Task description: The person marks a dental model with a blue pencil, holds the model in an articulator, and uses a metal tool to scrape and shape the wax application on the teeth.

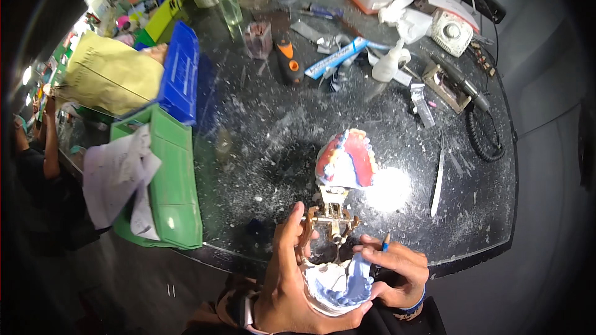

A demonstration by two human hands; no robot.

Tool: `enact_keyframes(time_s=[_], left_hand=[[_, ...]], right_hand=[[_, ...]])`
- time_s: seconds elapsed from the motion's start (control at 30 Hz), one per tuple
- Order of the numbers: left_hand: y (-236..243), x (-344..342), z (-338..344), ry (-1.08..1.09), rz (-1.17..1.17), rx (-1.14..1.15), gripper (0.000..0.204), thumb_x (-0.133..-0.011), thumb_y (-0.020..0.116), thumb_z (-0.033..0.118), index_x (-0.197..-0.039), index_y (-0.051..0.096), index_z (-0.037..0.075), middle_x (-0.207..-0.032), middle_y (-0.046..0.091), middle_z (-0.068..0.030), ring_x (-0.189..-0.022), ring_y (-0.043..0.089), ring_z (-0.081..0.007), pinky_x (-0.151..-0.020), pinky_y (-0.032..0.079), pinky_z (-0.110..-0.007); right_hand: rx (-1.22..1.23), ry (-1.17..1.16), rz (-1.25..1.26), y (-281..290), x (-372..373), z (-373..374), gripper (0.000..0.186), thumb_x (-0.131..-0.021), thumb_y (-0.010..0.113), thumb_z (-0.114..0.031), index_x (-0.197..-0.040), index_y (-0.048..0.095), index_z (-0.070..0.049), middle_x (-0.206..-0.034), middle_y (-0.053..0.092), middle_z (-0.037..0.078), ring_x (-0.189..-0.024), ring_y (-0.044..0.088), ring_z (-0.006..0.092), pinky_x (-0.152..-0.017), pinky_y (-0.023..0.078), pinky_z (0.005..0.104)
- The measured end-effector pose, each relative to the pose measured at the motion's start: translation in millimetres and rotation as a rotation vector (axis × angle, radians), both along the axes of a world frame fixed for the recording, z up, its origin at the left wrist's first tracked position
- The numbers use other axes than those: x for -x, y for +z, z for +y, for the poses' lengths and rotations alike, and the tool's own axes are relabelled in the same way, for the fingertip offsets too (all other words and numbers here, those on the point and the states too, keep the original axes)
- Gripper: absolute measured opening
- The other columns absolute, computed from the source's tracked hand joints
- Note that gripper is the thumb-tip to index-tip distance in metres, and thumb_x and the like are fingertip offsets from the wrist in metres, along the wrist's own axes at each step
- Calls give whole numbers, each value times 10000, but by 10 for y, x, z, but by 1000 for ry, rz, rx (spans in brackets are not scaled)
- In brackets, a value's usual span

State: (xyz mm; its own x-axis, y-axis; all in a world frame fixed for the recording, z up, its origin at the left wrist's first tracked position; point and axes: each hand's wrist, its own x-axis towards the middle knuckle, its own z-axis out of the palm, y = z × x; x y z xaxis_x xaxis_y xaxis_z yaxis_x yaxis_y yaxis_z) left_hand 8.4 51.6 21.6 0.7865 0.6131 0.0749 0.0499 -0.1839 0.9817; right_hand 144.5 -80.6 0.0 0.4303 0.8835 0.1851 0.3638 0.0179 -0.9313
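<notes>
A metal dental articulator (335, 218) stands hinged open near the table's front edge. Its far arm carries a plaster cast with red wax and teeth (347, 160), tilted up. On the near arm is a second plaster cast with blue wax (345, 286) along its ridge. My left hand (292, 285) is closed round the left side of the articulator and the near cast, with a finger reaching up beside the hinge. My right hand (397, 270) is at the near cast's right side, fingers bent round a slim pencil-like tool (386, 243) with a blue part; its lower end is hidden.
A green bin (171, 192) with crumpled paper and a blue bin (180, 74) with a yellow envelope stand at left. A white knife-like tool (438, 180) lies at right, near a handpiece (462, 84) with coiled cord. Bottles and an orange-black tool (288, 59) sit farther back. Another person (46, 155) is far left.
</notes>
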Motion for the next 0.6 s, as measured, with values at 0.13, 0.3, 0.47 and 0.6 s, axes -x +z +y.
enact_keyframes(time_s=[0.13,0.3,0.47,0.6], left_hand=[[246,-61,12,39,216,-133,1076,-535,870,371,-1336,291,-52,-1134,490,-195,-867,515,-181,-775,435,-310],[300,-126,181,15,131,-311,967,-513,821,225,-1320,366,-53,-1111,496,-205,-988,554,-324,-842,468,-382],[315,-56,305,35,218,31,733,-651,803,259,-1252,467,4,-1080,542,-193,-951,560,-325,-729,498,-364],[344,81,298,3,45,77,818,-541,816,121,-1241,449,-92,-1052,582,-171,-970,583,-257,-878,460,-316]], right_hand=[[2,6,-37,13,-23,16,515,-687,763,-337,-1045,665,20,-1035,654,219,-963,659,306,-776,556,346],[1,-31,-50,-4,-19,50,488,-832,663,-371,-1024,640,77,-858,644,290,-891,665,372,-758,553,402],[-21,-71,-157,-74,-30,-23,730,-622,819,-406,-1163,554,6,-943,653,265,-936,654,366,-828,526,428],[-138,-283,-134,-139,108,-104,840,-601,809,-388,-1250,436,-7,-1013,612,205,-981,633,318,-831,543,425]])
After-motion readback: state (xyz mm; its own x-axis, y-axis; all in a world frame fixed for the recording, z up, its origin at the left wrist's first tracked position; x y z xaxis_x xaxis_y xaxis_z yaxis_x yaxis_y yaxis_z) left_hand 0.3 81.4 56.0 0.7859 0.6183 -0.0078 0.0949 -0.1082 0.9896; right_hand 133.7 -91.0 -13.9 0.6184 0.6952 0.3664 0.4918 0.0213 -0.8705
